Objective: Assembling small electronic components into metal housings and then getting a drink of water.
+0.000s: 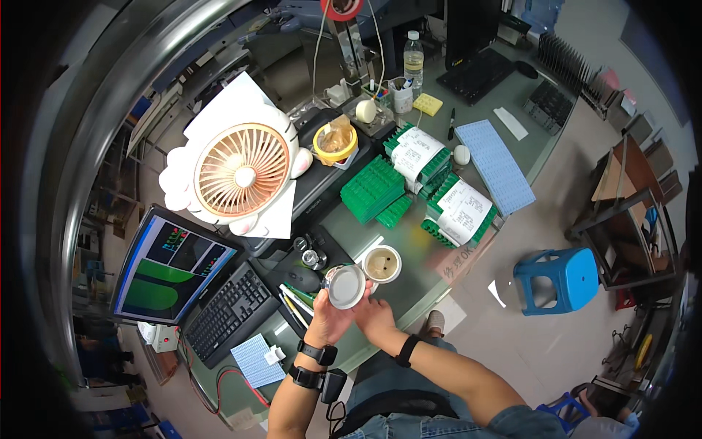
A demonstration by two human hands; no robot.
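Note:
My left hand (331,322) is closed on a round lid (346,287), its pale grey face turned up and its rim shiny. Just beyond the lid, a white cup (382,264) shows a light brown inside with a few dark specks. My right hand (375,322) is bent in beside the left one, just below the cup. Its fingertips are hidden, so whether they grip the cup cannot be made out. Black bands circle both wrists, and a small black device is strapped on the left forearm.
A keyboard (229,312), a mouse (302,279) and pens (296,307) lie to the left, by a monitor (172,267). A fan (245,178) stands beyond. Green boards (371,189) and paper-wrapped green stacks (462,212) occupy the desk's far right; a blue stool (557,282) is on the floor.

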